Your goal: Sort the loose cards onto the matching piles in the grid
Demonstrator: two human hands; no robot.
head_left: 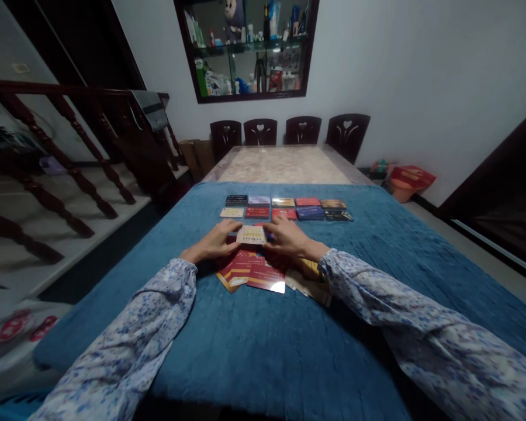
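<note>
The left hand (221,240) and right hand (289,238) grasped opposite ends of the pale card stack (251,235) — a two-sided grip, probably to keep it square — over fanned red cards (267,275) on the cloth-covered bench (284,164).

Dimly lit white wall (421,64), glass-shelved cabinet (252,96), four dark chairs (304,138), wooden railing (65,89)

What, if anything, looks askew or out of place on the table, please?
The overlapping red and gold cards nearest the person look askew: they fan out at mixed angles, whereas the cards farther back lie in two fairly straight rows. Nothing appears spilled or damaged.
</note>
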